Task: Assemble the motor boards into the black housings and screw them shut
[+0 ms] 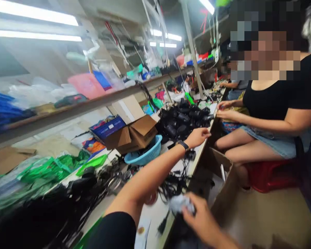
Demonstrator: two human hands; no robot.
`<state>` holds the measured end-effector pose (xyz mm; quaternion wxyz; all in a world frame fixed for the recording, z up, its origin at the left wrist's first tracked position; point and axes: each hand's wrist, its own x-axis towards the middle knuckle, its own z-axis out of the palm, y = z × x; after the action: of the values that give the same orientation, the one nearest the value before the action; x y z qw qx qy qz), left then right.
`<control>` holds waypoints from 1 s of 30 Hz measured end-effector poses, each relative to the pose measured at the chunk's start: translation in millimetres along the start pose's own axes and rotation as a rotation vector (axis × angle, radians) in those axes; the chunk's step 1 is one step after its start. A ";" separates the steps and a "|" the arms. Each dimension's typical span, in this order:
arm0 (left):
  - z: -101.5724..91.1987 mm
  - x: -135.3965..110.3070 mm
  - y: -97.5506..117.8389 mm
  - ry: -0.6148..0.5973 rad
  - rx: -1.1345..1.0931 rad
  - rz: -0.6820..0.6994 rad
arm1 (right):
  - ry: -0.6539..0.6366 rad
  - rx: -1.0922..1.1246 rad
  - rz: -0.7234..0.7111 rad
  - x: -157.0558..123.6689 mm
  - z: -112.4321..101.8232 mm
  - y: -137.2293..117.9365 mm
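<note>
My left hand (pixel 197 137) reaches out over the workbench (pixel 155 221), its fingers loosely apart and a black wristwatch (pixel 182 145) on the wrist. It hovers at the near edge of a heap of black power adapters (pixel 182 119) and appears to hold nothing. Lower down, my right hand (pixel 197 216) is closed around a crumpled grey translucent plastic bag (pixel 181 204). Tangled black cables (pixel 174 185) lie on the bench between my hands. The bag blurs slightly, and its contents cannot be made out.
A blue plastic basket (pixel 145 152) sits beside an open cardboard box (pixel 131 135) on the bench. A seated co-worker (pixel 272 107) works at the right, with an open carton (pixel 219 169) by the bench edge. Green bags and black bundles fill the lower left.
</note>
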<state>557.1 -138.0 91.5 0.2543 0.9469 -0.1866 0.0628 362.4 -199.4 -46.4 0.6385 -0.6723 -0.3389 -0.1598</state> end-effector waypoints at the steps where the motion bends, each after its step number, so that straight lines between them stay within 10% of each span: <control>1: -8.9 -11.6 7.0 -0.049 -0.050 -0.019 | 0.032 0.002 0.029 2.4 -8.5 3.1; 5: -50.8 -67.1 10.6 -0.172 -0.286 -0.157 | 0.071 -0.013 0.208 19.3 -37.4 9.1; 10: -90.0 -186.3 13.0 -0.050 -0.508 -0.347 | 0.076 0.172 0.165 34.7 -32.7 -18.9; 17: -72.6 -335.3 44.2 0.338 -0.607 -0.230 | -0.086 0.283 -0.092 9.7 9.2 -68.2; 30: -46.5 -435.4 61.7 1.016 -0.422 -0.221 | -0.140 0.337 -0.552 -7.5 71.0 -110.2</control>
<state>130.6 -24.0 66.8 0.5012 0.7402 0.0513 0.4452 268.8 -137.6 22.0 0.6486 -0.4493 -0.5730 -0.2217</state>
